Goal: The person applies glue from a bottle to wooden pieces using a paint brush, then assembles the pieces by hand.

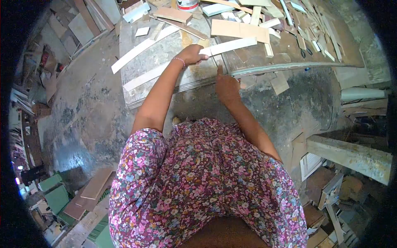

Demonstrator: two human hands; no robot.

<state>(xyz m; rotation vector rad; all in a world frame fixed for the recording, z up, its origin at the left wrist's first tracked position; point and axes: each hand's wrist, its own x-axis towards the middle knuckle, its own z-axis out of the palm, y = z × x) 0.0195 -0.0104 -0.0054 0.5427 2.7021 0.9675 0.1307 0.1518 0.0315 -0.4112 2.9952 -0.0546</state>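
Toward 12 o'clock in my view, the left hand (192, 54) is closed on a white strip (233, 46), thumb at the near edge, fingers at the far one. The strip lies across the table (165, 48), reaching toward 1 o'clock. At 1 o'clock I have the right hand (228, 89), index finger extended toward the strip, the others curled; I can't tell whether they grip anything. Farther out, a pale board (240, 31) lies at 1 o'clock, another strip (142, 50) at 11, a can (187, 5) at 12 and scissors (306, 53) at 2. Floorward, I see green panels (56, 196) at 8.
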